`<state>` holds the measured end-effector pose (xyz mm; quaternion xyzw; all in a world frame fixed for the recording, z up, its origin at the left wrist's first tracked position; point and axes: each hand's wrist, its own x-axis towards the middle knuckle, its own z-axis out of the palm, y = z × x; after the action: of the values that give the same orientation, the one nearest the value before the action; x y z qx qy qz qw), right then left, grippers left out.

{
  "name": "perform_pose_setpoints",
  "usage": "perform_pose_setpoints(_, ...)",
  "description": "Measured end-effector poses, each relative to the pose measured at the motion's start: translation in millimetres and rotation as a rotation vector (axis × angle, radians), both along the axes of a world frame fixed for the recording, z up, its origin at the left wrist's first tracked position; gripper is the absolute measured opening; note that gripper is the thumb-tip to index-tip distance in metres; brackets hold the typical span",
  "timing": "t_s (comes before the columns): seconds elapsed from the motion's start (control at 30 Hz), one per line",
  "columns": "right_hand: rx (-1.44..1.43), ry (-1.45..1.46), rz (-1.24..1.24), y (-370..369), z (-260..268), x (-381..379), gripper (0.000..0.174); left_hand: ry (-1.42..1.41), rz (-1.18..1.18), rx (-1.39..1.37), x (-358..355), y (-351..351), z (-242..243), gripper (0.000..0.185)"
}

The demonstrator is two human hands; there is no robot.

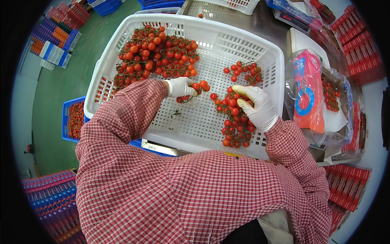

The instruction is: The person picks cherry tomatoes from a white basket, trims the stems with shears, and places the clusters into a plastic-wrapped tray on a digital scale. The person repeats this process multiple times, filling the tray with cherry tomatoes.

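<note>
A white perforated plastic basket lies before me. My left hand, in a white glove, pinches a small truss of cherry tomatoes above the basket floor. At the right side, my gloved right hand rests over a heap of cherry tomato trusses, its thumb and forefinger apart. Its other fingers are hidden, so a grip there cannot be made out. Beyond that hand sits a separate truss. A large pile of tomatoes on the vine fills the basket's far left.
Green stem scraps lie on the basket floor. To the right are an open carton in clear plastic and a digital scale. A blue crate of tomatoes stands at left. Stacked red boxes line the right wall.
</note>
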<state>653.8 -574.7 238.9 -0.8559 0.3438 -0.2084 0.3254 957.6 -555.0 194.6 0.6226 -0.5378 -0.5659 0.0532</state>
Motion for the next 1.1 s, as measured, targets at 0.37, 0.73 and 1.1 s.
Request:
perform_pose_setpoints(0.37,0.029,-0.198,0.274,34.3,34.3,15.1,0.067,0.505,-0.132,0.093,-33.7,26.5,88.4,0.062)
perform_pose_setpoints(0.73,-0.494,-0.093,-0.324,-11.3,29.1,-6.0,0.064,-0.745,0.003,-0.472,55.6,-19.3,30.2,0.039)
perform_pose_setpoints(1.1,-0.392,0.072,-0.08,4.2,-13.6,26.0,0.055,-1.293,-0.468,-0.386,33.8,-21.3,-8.4,0.061)
